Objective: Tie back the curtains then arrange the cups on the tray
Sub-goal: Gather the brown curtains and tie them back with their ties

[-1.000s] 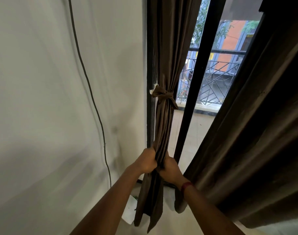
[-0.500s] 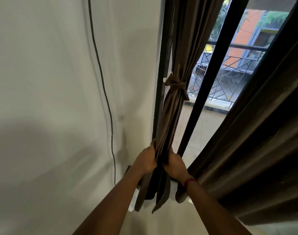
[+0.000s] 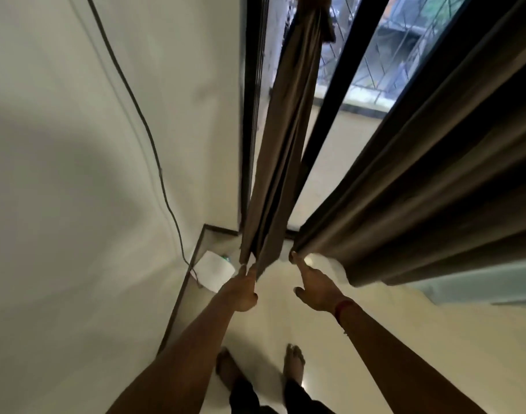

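Observation:
The tied left curtain (image 3: 285, 138) hangs as a narrow brown bundle beside the dark window frame, its tie cut off by the top edge. My left hand (image 3: 242, 291) reaches down to its bottom hem, with straight fingertips touching the fabric. My right hand (image 3: 315, 283) is off that curtain, fingers spread, and its fingertip reaches the lower corner of the loose right curtain (image 3: 420, 180). That curtain hangs wide and untied. No cups or tray are in view.
A black cable (image 3: 149, 138) runs down the white wall to a white box (image 3: 215, 271) on the floor in the corner. A dark window post (image 3: 330, 115) stands between the curtains. My bare feet (image 3: 294, 363) stand on the pale floor.
Both hands slid down the tied curtain to its hem. The right hand let go and moved right to the loose curtain's corner. My view tilted down toward the floor.

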